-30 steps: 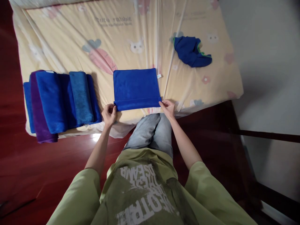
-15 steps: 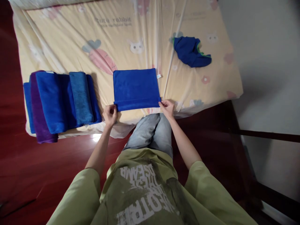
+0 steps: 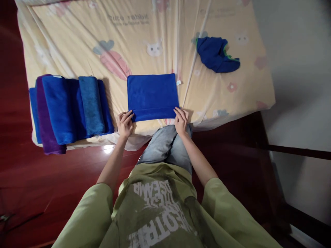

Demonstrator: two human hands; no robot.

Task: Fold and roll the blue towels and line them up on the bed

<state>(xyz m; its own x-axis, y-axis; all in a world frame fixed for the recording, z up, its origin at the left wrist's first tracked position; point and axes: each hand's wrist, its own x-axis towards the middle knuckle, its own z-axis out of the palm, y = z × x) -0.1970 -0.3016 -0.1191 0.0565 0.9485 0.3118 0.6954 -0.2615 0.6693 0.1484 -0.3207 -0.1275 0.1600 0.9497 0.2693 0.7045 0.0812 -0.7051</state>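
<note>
A blue towel (image 3: pixel 153 91) lies flat on the bed, with a narrow strip folded up along its near edge and a small white tag at its right side. At the left end of that strip, my left hand (image 3: pixel 125 124) holds the corner, fingers on top and thumb hidden. My right hand (image 3: pixel 181 120) grips the opposite end in the same way, its fingertips over the fold. Both hands are close to the bed's front edge.
Several rolled towels, blue, teal and a purple one (image 3: pixel 50 117), lie side by side at the left on the yellow printed bed sheet (image 3: pixel 85 62). A crumpled dark blue cloth with green trim (image 3: pixel 217 55) sits at the right. A wall (image 3: pixel 297 75) stands beyond the bed's right side.
Both hands have shifted from pinching the ends of the folded strip to laying their fingers over it. The view has moved slightly; the other towels stay put.
</note>
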